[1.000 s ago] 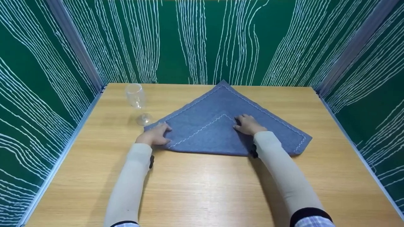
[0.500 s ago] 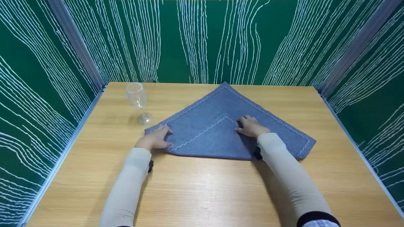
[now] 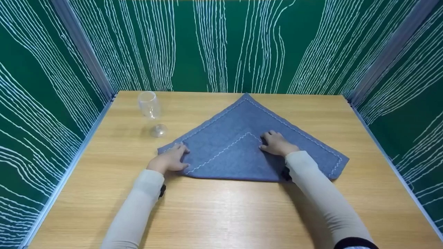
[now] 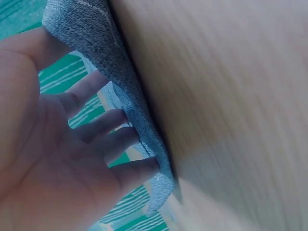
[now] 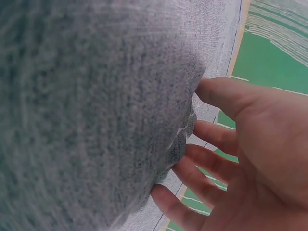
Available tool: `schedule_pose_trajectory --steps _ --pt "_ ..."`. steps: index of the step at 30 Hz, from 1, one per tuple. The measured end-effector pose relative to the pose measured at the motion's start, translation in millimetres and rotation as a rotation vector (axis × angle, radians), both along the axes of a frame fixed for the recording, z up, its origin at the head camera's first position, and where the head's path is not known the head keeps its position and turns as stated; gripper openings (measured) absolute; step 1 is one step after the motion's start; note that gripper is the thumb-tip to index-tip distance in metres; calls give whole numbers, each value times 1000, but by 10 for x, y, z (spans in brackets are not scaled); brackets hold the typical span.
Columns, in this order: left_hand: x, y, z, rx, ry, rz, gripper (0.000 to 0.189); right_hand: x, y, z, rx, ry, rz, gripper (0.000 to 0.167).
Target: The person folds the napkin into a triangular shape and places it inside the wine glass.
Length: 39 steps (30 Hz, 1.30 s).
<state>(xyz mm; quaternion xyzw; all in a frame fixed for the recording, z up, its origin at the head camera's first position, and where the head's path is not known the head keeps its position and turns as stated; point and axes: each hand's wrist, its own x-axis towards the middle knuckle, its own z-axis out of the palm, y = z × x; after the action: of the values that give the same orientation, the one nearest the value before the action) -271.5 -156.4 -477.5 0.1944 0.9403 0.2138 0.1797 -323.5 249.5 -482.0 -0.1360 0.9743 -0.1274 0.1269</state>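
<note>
A blue-grey cloth (image 3: pixel 221 128) with white wavy stitching lies folded into a broad triangle, its point facing the back wall. My left hand (image 3: pixel 169 158) rests on the left corner, fingers spread and fairly straight. In the left wrist view, the fingertips of that hand (image 4: pixel 62 139) touch the cloth's edge (image 4: pixel 91 38). Right of the cloth's middle, my right hand (image 3: pixel 277 143) rests on the upper layer near the inner stitched corner. Seen from the right wrist, its extended fingers (image 5: pixel 207 163) and thumb touch the edge of a raised cloth layer (image 5: pixel 106 106).
A clear stemmed glass (image 3: pixel 150 109) stands upright on the wooden table (image 3: pixel 214 211), just behind the cloth's left corner. Green panels (image 3: pixel 187 45) with white wavy lines enclose the back and both sides. Grey posts mark the back corners.
The cloth has slid toward me along the table, with both hands moving back on it. Its right corner has also shifted slightly rightward. The glass stays where it was.
</note>
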Motion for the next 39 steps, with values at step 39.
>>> schedule_pose_trajectory --steps 39 --pt "-124 -559 -52 81 227 183 15 154 51 -1 -6 58 48 54"
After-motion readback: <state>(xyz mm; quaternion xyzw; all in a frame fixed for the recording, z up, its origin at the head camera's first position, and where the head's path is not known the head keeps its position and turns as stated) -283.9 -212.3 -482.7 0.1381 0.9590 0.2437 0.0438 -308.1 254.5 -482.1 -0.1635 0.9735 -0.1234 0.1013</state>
